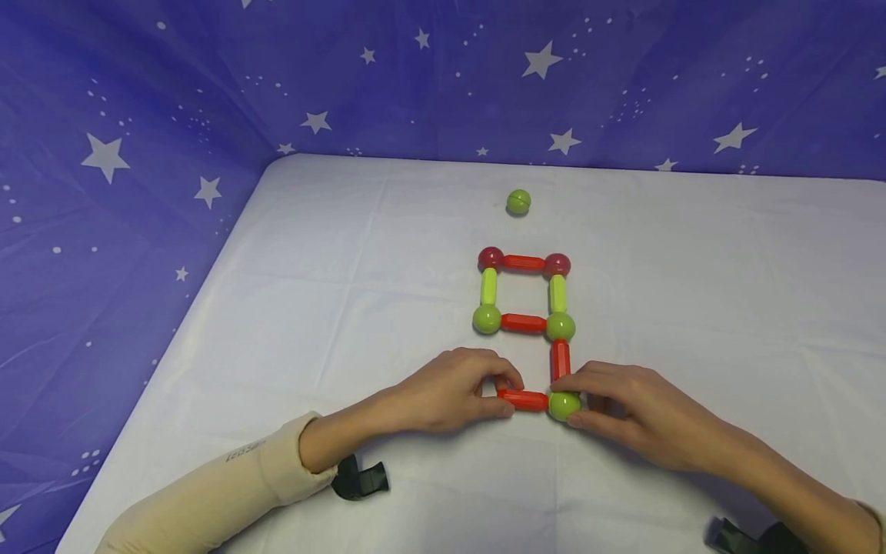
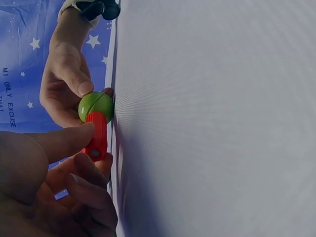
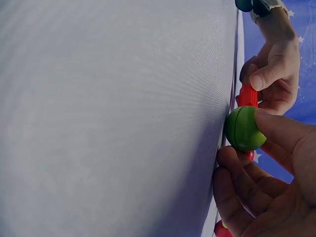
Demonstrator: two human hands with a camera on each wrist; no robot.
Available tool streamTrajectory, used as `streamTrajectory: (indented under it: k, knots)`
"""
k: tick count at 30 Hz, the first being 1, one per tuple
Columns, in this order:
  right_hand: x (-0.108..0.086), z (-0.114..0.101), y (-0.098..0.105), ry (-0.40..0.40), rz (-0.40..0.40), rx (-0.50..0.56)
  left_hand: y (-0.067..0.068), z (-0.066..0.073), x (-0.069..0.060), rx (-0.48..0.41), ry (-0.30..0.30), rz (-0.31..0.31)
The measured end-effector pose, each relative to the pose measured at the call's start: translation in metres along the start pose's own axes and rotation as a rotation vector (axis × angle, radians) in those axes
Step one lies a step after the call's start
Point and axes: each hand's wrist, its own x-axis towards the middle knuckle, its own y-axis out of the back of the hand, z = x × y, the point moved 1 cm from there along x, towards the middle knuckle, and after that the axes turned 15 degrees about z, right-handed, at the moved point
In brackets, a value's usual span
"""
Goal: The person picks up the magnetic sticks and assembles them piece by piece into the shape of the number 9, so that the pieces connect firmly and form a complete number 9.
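Note:
My left hand [image 1: 450,388] pinches the free end of a red rod [image 1: 527,401] between thumb and fingers. The rod's other end touches a green ball [image 1: 564,405], which my right hand [image 1: 633,412] grips from the right. In the left wrist view the rod [image 2: 97,138] shows its round end beside my thumb. A second red rod [image 1: 561,358] runs up from that ball to another green ball [image 1: 561,327]. Beyond it is a square of red and yellow-green rods, with two dark red balls [image 1: 491,258] at its far corners and a green ball [image 1: 487,318] at near left.
A loose green ball [image 1: 518,201] lies past the square, near the far edge of the white-covered table [image 1: 388,231]. Blue star-patterned cloth [image 1: 443,85] hangs behind and to the left. Black straps [image 1: 360,478] show near both wrists.

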Motion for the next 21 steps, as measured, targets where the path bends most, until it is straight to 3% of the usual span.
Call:
streamTrajectory:
  k: [21]
  knots:
    - [-0.0004,0.0005,-0.0004,-0.003,0.003,0.006,0.0037,-0.0021,0.0025,-0.038,0.009,0.012]
